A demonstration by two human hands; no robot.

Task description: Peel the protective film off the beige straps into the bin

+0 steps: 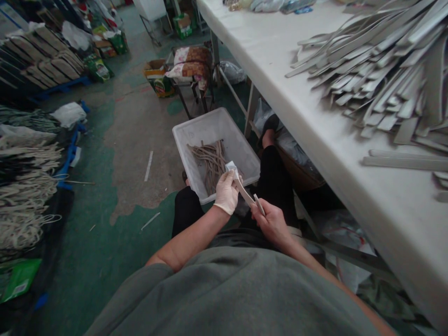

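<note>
As left hand [227,190] and right hand [271,218] grip strip [245,192], part hidden

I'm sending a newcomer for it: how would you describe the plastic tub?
Find the long white table, then the black trousers beside it. Between the legs sits an open, pale tub of brownish strips, unlike the cardboard box farther off.

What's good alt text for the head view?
The gloved left hand and bare right hand hold a pale strip beside a white bin of brownish strips. At right, grey strips lie heaped on a white table.
</note>
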